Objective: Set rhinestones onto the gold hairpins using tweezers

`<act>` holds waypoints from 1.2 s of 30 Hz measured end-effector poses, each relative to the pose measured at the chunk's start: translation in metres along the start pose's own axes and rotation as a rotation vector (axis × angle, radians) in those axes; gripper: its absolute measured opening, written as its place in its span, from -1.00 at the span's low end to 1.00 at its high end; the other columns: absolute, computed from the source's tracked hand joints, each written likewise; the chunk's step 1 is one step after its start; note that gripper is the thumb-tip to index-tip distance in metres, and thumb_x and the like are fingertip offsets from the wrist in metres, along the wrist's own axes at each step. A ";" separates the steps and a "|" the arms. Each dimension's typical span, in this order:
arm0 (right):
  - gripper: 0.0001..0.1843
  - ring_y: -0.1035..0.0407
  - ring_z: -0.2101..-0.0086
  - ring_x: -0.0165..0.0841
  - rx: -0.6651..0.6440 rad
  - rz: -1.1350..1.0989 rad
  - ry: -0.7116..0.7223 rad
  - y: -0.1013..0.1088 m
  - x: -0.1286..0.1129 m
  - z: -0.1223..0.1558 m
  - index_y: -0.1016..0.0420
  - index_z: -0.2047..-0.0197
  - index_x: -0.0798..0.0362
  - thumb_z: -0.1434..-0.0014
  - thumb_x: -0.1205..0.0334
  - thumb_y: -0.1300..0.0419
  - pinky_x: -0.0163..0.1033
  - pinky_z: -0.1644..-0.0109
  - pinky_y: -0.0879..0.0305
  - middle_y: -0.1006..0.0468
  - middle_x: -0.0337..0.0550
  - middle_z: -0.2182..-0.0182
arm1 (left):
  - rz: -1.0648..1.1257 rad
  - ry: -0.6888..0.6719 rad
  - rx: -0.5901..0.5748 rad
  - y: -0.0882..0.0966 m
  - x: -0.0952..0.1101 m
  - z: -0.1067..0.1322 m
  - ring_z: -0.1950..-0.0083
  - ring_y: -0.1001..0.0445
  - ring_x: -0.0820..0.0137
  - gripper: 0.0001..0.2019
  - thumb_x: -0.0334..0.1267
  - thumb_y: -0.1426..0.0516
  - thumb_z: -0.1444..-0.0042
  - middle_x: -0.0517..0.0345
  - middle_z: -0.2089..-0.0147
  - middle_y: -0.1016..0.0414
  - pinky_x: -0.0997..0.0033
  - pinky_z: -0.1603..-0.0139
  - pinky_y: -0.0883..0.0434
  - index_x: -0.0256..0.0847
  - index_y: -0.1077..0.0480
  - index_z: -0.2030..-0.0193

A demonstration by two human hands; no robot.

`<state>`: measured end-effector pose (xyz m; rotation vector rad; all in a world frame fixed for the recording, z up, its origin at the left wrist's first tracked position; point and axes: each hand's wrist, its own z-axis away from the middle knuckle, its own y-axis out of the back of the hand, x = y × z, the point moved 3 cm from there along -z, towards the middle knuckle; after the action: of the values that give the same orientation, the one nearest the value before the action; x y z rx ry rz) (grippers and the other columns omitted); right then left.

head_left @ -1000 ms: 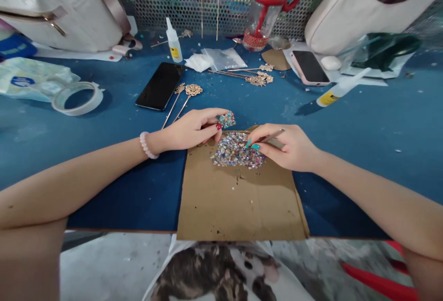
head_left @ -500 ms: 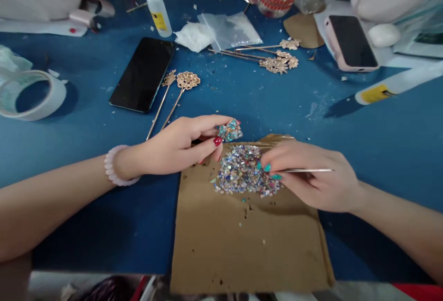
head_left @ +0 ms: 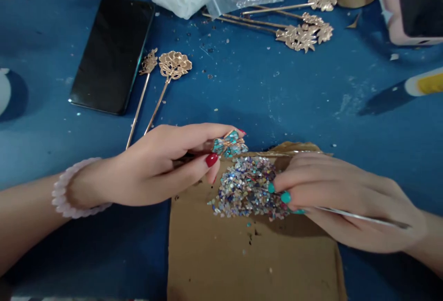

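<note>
Slim tool (head_left: 363,217) gripped by right hand (head_left: 349,192) swung toward four o'clock; left hand (head_left: 152,165) pinched ornament (head_left: 230,144) at right hand's ten o'clock.

Left hand (head_left: 145,167), red nails, pale pink bead bracelet (head_left: 71,190) on the wrist, has a gold ornament inlaid with turquoise chips (head_left: 230,145) pinched up by the far edge of a brown cardboard sheet (head_left: 249,264). Right hand (head_left: 353,195), teal nails, grips a thin silvery metal tool (head_left: 362,217) right at a shiny heap of multicoloured chips (head_left: 245,188). Flat black smartphone (head_left: 112,54) and two gold openwork-topped sticks (head_left: 175,65) are lying further back, kinda left, on the blue tabletop (head_left: 242,102).
</note>
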<state>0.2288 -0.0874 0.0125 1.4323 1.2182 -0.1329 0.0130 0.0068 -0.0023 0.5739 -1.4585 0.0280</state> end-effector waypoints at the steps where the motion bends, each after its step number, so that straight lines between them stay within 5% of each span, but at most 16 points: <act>1: -0.88 -0.47 0.17 -0.48 -0.004 0.006 0.001 0.000 0.000 0.000 -0.39 0.19 0.11 -0.24 0.47 -0.09 -0.37 0.01 -0.43 -0.58 -0.12 0.29 | 0.003 -0.004 -0.003 0.000 0.000 0.000 0.50 -0.29 0.69 -0.55 -0.55 0.06 -0.24 0.31 0.38 -0.43 0.76 0.49 -0.30 -0.38 -0.15 -0.28; 11: -0.77 -0.44 0.19 -0.39 0.065 -0.029 0.061 -0.009 0.004 0.008 -0.42 0.17 0.08 -0.36 0.32 0.06 -0.24 0.13 -0.40 -0.57 -0.09 0.21 | -0.001 -0.054 -0.016 0.000 0.000 0.002 0.47 -0.33 0.67 -0.51 -0.57 0.06 -0.21 0.30 0.35 -0.42 0.72 0.49 -0.33 -0.33 -0.13 -0.29; 21: -0.76 -0.47 0.16 -0.45 -0.105 -0.028 -0.025 -0.003 0.002 0.010 -0.39 0.12 0.03 -0.39 0.30 0.09 -0.29 0.07 -0.43 -0.59 -0.15 0.20 | 0.003 -0.044 -0.004 0.002 0.003 0.000 0.42 -0.36 0.71 -0.54 -0.59 0.03 -0.21 0.31 0.35 -0.42 0.83 0.41 -0.35 -0.42 -0.17 -0.26; 29: -0.47 -0.51 0.16 -0.40 -0.136 -0.051 -0.064 0.006 0.001 0.006 -0.52 0.16 0.00 -0.42 0.17 0.29 -0.29 0.00 -0.48 -0.60 -0.10 0.22 | -0.084 -0.016 -0.001 0.003 0.001 0.001 0.41 -0.39 0.67 -0.54 -0.52 0.01 -0.25 0.33 0.35 -0.44 0.76 0.40 -0.38 -0.29 -0.16 -0.29; 36: -0.61 -0.52 0.19 -0.36 0.031 -0.027 -0.037 -0.005 0.006 0.019 -0.49 0.18 -0.02 -0.38 0.21 0.17 -0.24 0.03 -0.49 -0.60 -0.11 0.23 | -0.006 0.003 0.003 0.001 0.001 0.002 0.43 -0.38 0.66 -0.53 -0.56 0.02 -0.21 0.30 0.37 -0.43 0.75 0.43 -0.36 -0.32 -0.18 -0.26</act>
<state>0.2386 -0.0999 -0.0008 1.4344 1.2100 -0.1963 0.0107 0.0065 -0.0008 0.5803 -1.4545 0.0264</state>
